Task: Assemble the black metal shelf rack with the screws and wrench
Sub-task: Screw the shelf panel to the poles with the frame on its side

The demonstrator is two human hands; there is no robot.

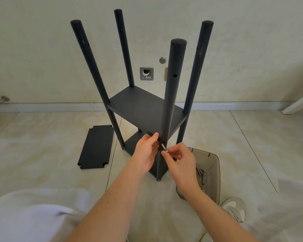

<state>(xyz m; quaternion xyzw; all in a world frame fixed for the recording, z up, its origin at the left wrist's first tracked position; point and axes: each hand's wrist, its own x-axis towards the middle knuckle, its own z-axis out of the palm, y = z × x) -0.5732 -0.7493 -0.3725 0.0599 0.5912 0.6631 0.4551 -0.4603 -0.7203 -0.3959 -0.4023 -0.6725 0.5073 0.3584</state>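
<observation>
Head view: a screw (pixel 164 147) held at the near pole (pixel 173 88) of the upright black rack (pixel 143 109).
The screw's long axis slants, tip up and far-left at a hole in the pole, head down and near-right, pinched between the fingertips of the right hand (pixel 180 163), just beside the pole. The left hand (pixel 145 152) seems to grip the near edge of the middle shelf (pixel 129 105) left of that pole, though its fingers are partly hidden. The rack has 4 poles and 2 fitted shelves. A loose shelf panel (pixel 95 147) lies flat on the floor to the left; a grey tray (pixel 212 159) with spare screws (pixel 200 173) sits near right, behind the right wrist.
</observation>
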